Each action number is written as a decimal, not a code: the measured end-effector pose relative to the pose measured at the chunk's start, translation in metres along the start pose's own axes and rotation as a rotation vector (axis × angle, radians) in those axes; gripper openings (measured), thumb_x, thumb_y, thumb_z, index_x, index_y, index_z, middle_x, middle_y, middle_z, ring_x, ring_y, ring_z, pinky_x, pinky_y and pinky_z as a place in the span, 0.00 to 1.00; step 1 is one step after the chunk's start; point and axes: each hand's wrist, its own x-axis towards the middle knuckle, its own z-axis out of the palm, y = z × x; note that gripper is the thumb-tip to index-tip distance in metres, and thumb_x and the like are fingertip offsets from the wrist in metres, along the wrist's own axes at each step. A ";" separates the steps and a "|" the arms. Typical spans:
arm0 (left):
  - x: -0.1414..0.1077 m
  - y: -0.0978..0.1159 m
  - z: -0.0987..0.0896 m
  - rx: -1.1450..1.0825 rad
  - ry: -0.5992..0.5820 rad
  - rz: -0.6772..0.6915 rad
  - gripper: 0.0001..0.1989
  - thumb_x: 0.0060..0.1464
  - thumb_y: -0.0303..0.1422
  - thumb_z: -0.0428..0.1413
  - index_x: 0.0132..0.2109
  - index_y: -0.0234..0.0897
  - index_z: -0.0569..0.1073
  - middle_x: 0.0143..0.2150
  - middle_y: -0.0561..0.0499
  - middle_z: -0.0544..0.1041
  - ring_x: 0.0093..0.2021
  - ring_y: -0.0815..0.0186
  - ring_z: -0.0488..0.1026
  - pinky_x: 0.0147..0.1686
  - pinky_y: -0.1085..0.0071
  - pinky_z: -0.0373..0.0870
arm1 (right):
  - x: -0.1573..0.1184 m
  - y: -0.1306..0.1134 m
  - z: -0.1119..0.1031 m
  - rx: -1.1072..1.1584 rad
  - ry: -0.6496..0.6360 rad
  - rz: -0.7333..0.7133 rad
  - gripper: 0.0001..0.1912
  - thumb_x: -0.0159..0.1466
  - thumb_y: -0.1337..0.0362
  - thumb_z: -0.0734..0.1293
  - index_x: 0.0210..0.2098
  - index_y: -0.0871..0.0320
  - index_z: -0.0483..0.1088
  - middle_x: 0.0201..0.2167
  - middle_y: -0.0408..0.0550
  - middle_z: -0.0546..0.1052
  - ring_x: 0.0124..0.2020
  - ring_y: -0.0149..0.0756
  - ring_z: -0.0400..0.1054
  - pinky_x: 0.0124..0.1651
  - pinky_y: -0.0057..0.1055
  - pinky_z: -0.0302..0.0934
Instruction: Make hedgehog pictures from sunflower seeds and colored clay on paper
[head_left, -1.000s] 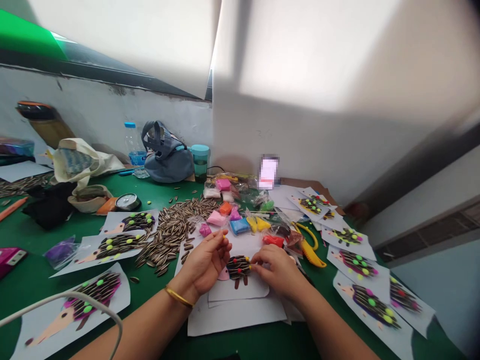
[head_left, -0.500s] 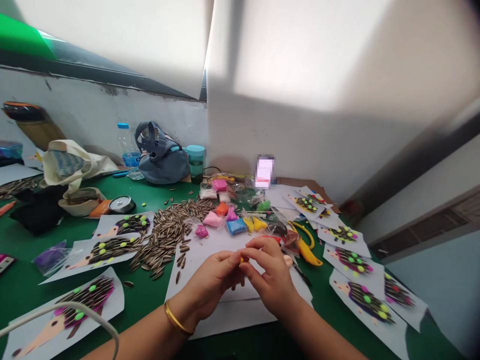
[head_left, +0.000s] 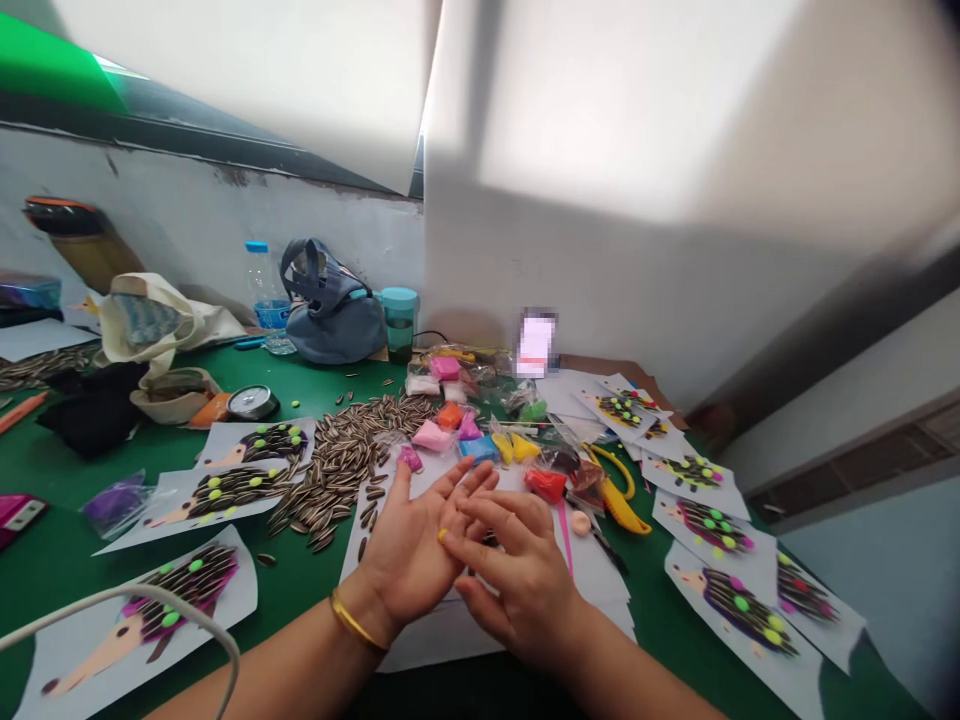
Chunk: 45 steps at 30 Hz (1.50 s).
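left hand (head_left: pixel 415 555) open, palm up, likely as a bed for the small yellow clay-like ball (head_left: pixel 442 536). right hand (head_left: pixel 517 565), loosely curved, touches it without gripping, above flat white paper sheets (head_left: pixel 450 645).

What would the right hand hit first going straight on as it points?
Likely the yellow bit on the open left hand; the right hand may be touching it, depth unclear.

Looking smooth and matt on the paper sheets (head_left: pixel 442 640) at six o'clock; gleaming like polished metal on the bracelet (head_left: pixel 355 623) at seven.
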 end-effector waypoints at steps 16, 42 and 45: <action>-0.004 0.000 0.008 0.029 0.021 -0.021 0.33 0.64 0.55 0.40 0.58 0.31 0.67 0.57 0.37 0.73 0.59 0.54 0.69 0.60 0.60 0.64 | -0.008 0.005 0.002 -0.103 -0.069 -0.025 0.32 0.65 0.36 0.57 0.58 0.46 0.70 0.66 0.46 0.64 0.66 0.52 0.55 0.65 0.47 0.46; -0.004 0.001 0.006 0.066 0.009 -0.042 0.34 0.63 0.56 0.41 0.59 0.33 0.68 0.59 0.39 0.72 0.61 0.55 0.68 0.59 0.62 0.66 | -0.007 0.007 0.001 -0.008 -0.068 -0.052 0.26 0.67 0.41 0.58 0.54 0.45 0.73 0.65 0.44 0.65 0.65 0.52 0.55 0.62 0.50 0.51; -0.004 0.002 0.006 0.065 0.036 -0.041 0.34 0.63 0.56 0.42 0.59 0.32 0.68 0.59 0.39 0.72 0.60 0.55 0.68 0.58 0.63 0.67 | -0.008 0.006 0.001 0.003 -0.067 -0.086 0.28 0.66 0.39 0.59 0.56 0.45 0.72 0.64 0.45 0.66 0.64 0.52 0.57 0.62 0.48 0.53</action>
